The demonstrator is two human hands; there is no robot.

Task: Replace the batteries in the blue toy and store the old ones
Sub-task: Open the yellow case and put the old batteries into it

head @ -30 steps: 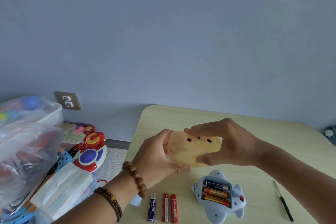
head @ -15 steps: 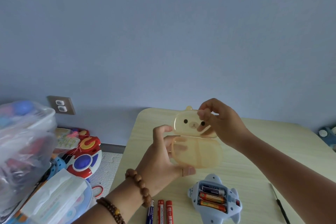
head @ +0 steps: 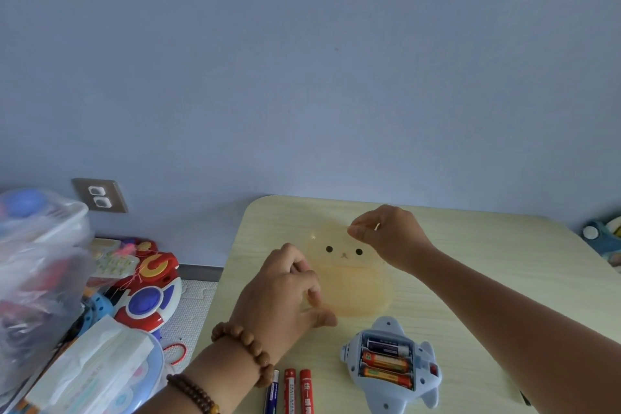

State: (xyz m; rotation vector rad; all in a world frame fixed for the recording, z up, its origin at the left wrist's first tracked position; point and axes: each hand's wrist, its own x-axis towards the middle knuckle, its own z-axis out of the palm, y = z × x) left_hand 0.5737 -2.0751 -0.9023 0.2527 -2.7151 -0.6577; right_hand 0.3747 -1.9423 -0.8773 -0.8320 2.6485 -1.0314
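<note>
Your left hand (head: 285, 296) grips the left rim of the one yellow bear case (head: 353, 282), three loose batteries (head: 289, 391) lie side by side at the near edge of the table (head: 487, 262), and right of them the one blue toy (head: 386, 397) lies belly up with three fitted batteries (head: 386, 363) inside. Your right hand (head: 389, 239) pinches the case lid's far right edge. Half a second ago you held the case up; now it lies opened flat.
</note>
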